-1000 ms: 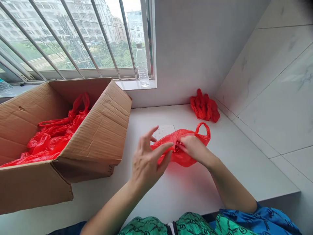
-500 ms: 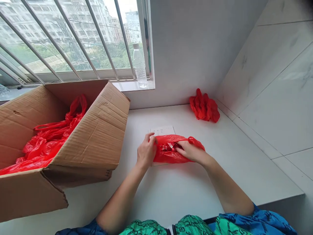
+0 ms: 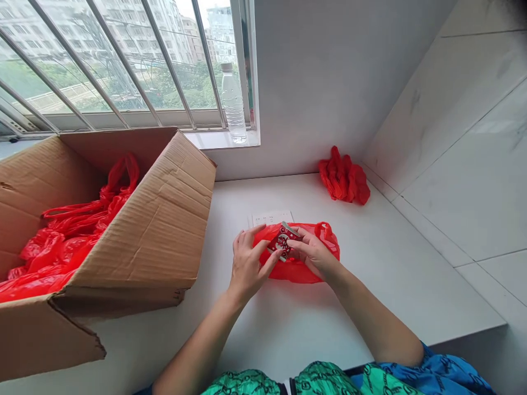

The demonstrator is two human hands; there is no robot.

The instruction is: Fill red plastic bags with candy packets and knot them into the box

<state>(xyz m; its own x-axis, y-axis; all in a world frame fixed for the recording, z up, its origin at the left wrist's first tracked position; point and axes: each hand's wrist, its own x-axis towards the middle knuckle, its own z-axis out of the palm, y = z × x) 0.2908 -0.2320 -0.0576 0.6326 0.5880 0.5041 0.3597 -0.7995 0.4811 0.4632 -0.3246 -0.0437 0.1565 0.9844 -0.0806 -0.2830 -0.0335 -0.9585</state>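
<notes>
A small red packet (image 3: 282, 242) with white print and silvery ends is held up above a red plastic bag (image 3: 302, 272). My right hand (image 3: 315, 255) pinches its right side between thumb and fingers. At the packet's left corner and lower edge are the thumb and index finger of my left hand (image 3: 248, 263), closed on it, the other fingers loosely curled. The bag lies spread on the white tabletop, its handle loop bunched at the right. A white printed sheet (image 3: 272, 218) shows partly behind the bag, the rest of it covered.
To the left stands an open cardboard box (image 3: 152, 230) with several red plastic bags (image 3: 78, 236) inside. A crumpled red bag (image 3: 345, 176) lies against the back wall. On the sill of the barred window stands a clear water bottle (image 3: 234, 107). The white table (image 3: 391, 274) meets a tiled wall at right.
My right hand has come out of the red bag with the red packet. My left hand has let go of the bag's left edge and moved onto the packet.
</notes>
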